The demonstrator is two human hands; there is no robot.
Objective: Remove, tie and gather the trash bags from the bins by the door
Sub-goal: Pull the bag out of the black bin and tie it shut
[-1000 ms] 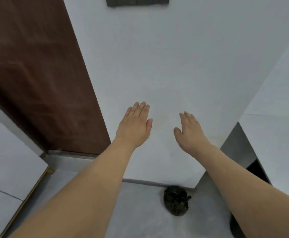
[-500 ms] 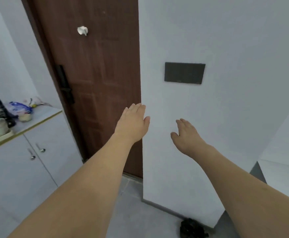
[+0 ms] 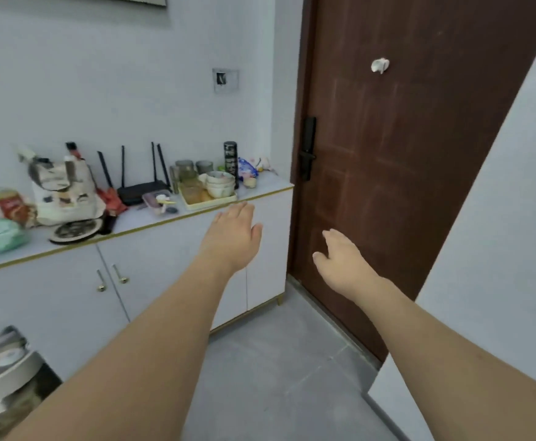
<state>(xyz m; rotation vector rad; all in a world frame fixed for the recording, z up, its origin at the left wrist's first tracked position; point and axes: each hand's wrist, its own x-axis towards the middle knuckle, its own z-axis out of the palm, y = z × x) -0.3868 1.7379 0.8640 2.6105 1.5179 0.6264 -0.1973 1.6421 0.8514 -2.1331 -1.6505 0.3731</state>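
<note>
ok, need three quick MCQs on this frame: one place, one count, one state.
1. Where is the router?
A. on the cabinet top
B. on the floor
C. hung on the door

2. How many antennas stand up from it?
A. one
B. four
C. seven

3. What is the left hand doing?
A. gripping a bag
B. turning the door handle
C. open, holding nothing

Key: 1 A, it sits on the cabinet top among the dishes. 2 B, four black rods rise from it. 3 C, its fingers are straight and nothing is in it; the right hand is empty too.
</note>
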